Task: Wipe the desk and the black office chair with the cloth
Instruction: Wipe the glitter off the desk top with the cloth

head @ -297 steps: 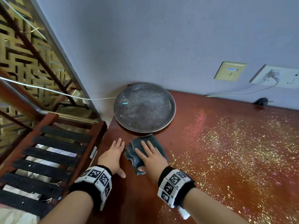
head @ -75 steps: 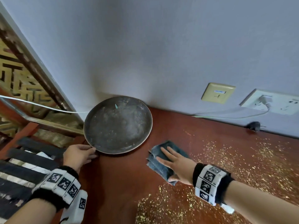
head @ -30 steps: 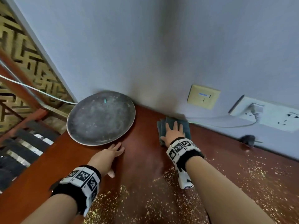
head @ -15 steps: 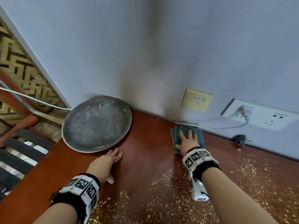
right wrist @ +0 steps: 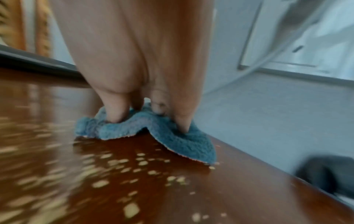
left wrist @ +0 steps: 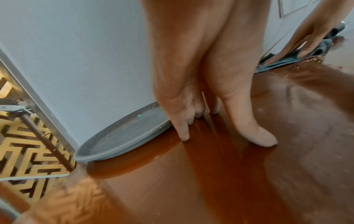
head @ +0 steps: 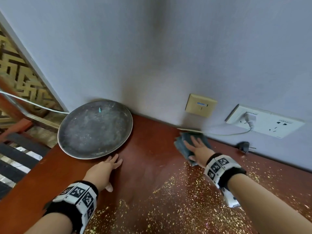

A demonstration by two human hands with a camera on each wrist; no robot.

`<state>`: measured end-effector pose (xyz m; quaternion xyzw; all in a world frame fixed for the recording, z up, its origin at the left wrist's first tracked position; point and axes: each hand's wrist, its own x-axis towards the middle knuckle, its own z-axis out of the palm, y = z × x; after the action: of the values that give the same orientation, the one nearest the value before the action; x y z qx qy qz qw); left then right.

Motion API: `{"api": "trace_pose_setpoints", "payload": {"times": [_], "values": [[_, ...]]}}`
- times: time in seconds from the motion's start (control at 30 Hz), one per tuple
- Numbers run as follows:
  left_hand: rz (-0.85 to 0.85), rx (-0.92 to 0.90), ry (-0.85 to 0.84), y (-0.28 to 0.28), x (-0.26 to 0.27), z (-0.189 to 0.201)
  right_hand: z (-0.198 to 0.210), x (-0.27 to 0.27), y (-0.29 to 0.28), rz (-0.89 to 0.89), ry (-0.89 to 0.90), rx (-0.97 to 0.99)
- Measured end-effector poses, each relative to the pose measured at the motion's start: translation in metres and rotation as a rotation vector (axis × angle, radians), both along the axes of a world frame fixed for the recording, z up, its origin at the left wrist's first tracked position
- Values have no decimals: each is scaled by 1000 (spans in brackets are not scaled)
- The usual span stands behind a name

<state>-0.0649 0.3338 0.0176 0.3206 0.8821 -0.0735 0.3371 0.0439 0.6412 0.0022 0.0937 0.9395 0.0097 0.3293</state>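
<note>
The desk (head: 145, 179) is glossy red-brown wood strewn with gold flecks toward me and to the right. A folded blue-grey cloth (head: 181, 145) lies at the back of the desk, close to the wall under a yellow wall plate. My right hand (head: 196, 147) presses flat on the cloth (right wrist: 153, 134) with spread fingers (right wrist: 116, 112). My left hand (head: 108, 168) rests open on bare wood just in front of the round tray, its fingertips (left wrist: 184, 134) touching the desk. No black office chair is in view.
A round dull metal tray (head: 94, 130) sits at the desk's back left corner against the wall. A white cable (head: 228, 133) runs from a wall socket (head: 265, 122) along the wall by the cloth. A black plug (head: 243, 146) lies further right. The desk's left edge drops to slatted wood.
My right hand has slid the cloth from mid-desk back to the wall, then rightward along it. My left hand left the tray's rim and now lies flat in front of it.
</note>
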Motion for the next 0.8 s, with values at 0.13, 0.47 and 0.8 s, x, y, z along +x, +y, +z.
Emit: {"api": "trace_pose_setpoints", "payload": {"times": [0.13,0.47,0.8], "values": [[-63,-47,36,7,-1,-1,-12,23,-28,381,-17,-70],[-88,110,-13,30,9,-12,-7,9,5,52,132,-120],[-8,92,66,-30,8,-4,-14,-22,-38,144,100,-83]]}}
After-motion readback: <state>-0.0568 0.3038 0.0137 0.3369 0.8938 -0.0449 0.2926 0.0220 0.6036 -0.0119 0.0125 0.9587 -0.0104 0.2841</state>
